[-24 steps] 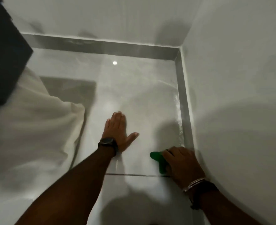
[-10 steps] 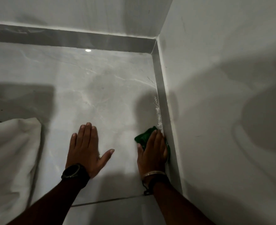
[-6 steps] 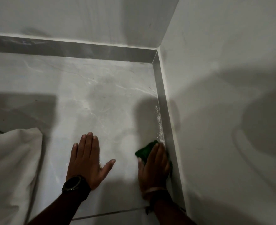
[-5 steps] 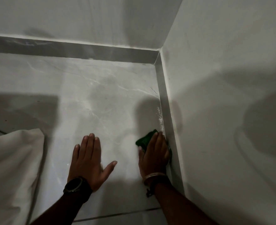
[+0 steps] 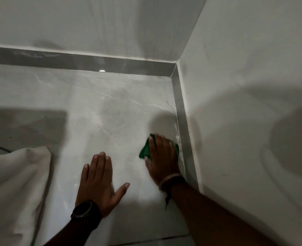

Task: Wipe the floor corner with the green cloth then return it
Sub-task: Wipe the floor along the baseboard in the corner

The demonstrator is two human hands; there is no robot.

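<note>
My right hand [image 5: 161,157] presses flat on the green cloth [image 5: 145,150], which lies on the grey marble floor beside the right skirting [image 5: 181,121]. Most of the cloth is hidden under the palm; green edges show at the left and by the little finger. White dust [image 5: 176,130] speckles the floor along the skirting just beyond the cloth. My left hand [image 5: 99,181] rests flat on the floor with fingers apart, a black watch on its wrist. The floor corner [image 5: 174,70] lies farther ahead.
White fabric [image 5: 15,189] hangs at the lower left over the floor. White walls rise behind and to the right. A dark grout line [image 5: 157,239] crosses the floor near the bottom edge.
My right hand has slid the cloth forward along the right skirting, then slightly back and forward again. The left hand has stayed flat on the floor. The view has shifted a little.
</note>
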